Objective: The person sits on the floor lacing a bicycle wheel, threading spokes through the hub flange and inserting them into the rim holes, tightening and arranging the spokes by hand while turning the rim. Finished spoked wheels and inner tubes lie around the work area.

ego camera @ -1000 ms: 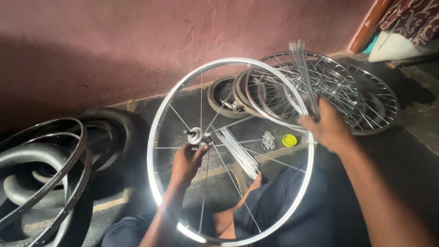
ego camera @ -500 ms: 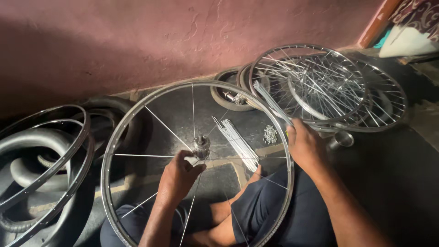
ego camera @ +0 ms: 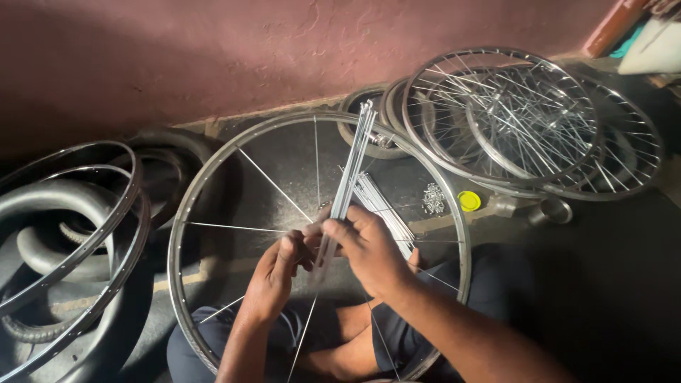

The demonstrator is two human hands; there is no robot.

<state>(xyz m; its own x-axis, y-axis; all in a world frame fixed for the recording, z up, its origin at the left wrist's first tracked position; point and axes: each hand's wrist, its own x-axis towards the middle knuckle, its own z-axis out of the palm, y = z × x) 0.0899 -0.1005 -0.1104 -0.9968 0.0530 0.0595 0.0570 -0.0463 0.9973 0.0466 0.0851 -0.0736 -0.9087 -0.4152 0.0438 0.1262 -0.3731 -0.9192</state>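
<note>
Over the lap of a seated person, a partly spoked wheel rim [ego camera: 186, 213] with both hands meeting at its centre.

The right hand [ego camera: 369, 248] is closed around a bundle of loose spokes [ego camera: 351, 170], which slants up and away towards the far edge of the rim; the left hand [ego camera: 277, 273] sits just beside it, fingertips curled in against the lower end of the bundle, so the two hands are together. A few fitted spokes radiate from the centre. More loose spokes [ego camera: 386, 206] lie on the floor inside the rim; a pile of small nipples [ego camera: 433, 198] and a yellow cap [ego camera: 468, 201] lie just beyond it, near stacked spoked wheels [ego camera: 532, 120]. Bare rims and tyres [ego camera: 71, 234] lie to the left.
</note>
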